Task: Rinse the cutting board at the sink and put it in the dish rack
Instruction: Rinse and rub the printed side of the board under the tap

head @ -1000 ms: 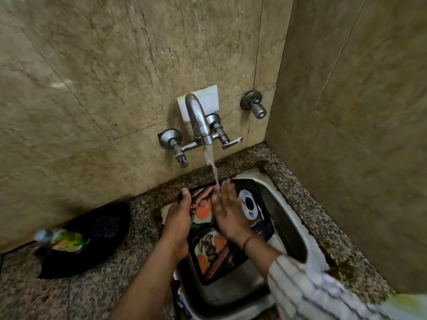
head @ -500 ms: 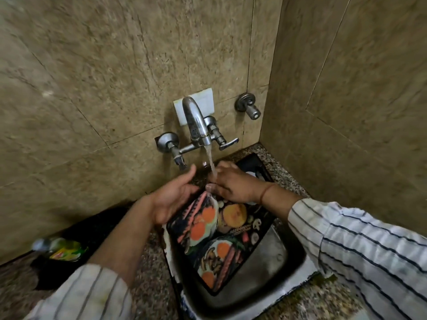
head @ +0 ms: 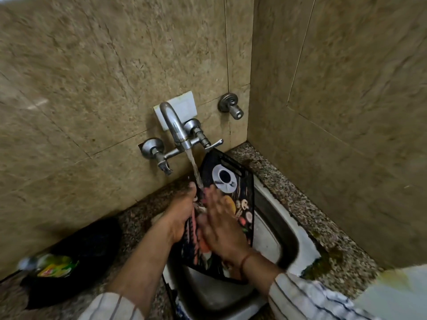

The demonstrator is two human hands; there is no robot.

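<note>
A black cutting board [head: 240, 181] printed with a coffee cup and vegetables stands tilted in the steel sink [head: 284, 234], its handle end up near the wall. Water runs from the wall tap [head: 175, 128] onto its upper left part. My left hand [head: 182, 211] grips the board's left edge. My right hand [head: 221, 225] lies flat on the printed face with fingers spread, under the stream. The board's lower part is hidden behind my hands. No dish rack is in view.
A speckled granite counter [head: 307, 204] surrounds the sink, with tiled walls behind and to the right. A black container [head: 92, 241] holding a green-labelled bottle [head: 53, 266] sits on the counter at the left. A second valve [head: 231, 107] sticks out of the wall.
The board has been tipped up more steeply, its handle end now higher by the tap. My right hand has slid from the board's top down across its face. The left hand keeps its grip.
</note>
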